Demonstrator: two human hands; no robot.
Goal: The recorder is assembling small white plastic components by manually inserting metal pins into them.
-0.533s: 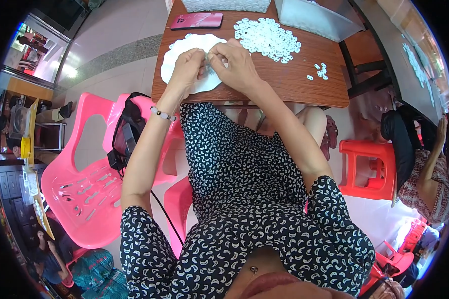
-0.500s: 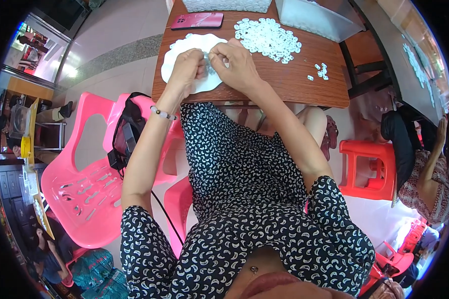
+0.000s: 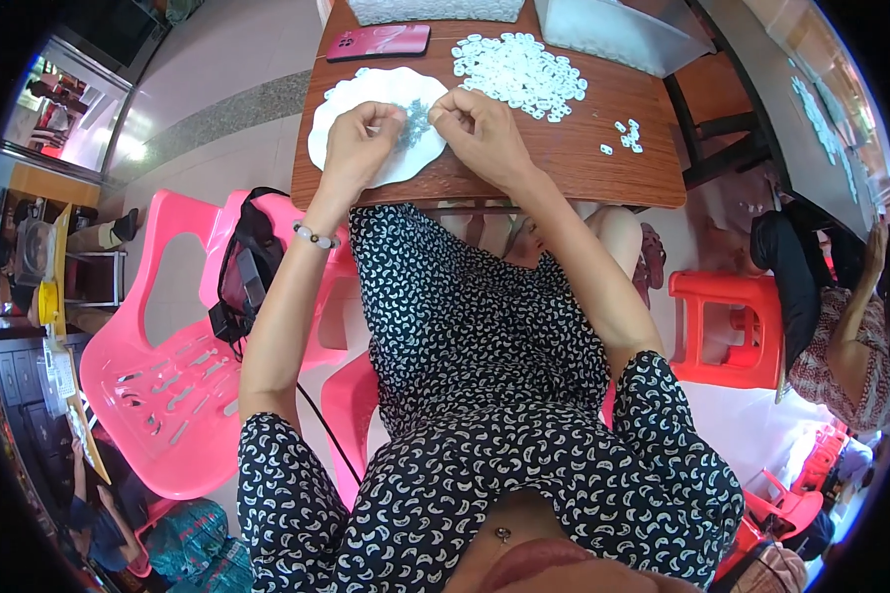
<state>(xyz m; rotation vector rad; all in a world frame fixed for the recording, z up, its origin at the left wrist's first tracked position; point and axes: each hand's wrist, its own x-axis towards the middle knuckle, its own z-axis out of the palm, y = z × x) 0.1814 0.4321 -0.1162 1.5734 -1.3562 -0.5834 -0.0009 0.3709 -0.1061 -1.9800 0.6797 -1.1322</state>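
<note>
Both hands are above a white scalloped plate (image 3: 331, 148) at the table's near left. A heap of tiny grey metallic-looking pieces (image 3: 415, 127) lies on it between them. My left hand (image 3: 358, 146), over the plate's left half, has thumb and fingertips pinched together. At the plate's right edge, my right hand (image 3: 483, 136) is pinched as well. Whatever either pinch holds is too small to make out. Behind my right hand spreads a pile of small white oval pieces with holes (image 3: 520, 71).
A pink phone (image 3: 378, 42) lies behind the plate. A few white pieces (image 3: 628, 133) sit apart on the wooden table (image 3: 583, 173). Two pale bins (image 3: 623, 35) line its back. Pink chair (image 3: 168, 395) at left, red stool (image 3: 727, 326) at right, another person (image 3: 841, 341) far right.
My hands have moved apart from close together over the plate, the right one shifting rightward. The grey pieces between them now show more fully. The view has shifted slightly.
</note>
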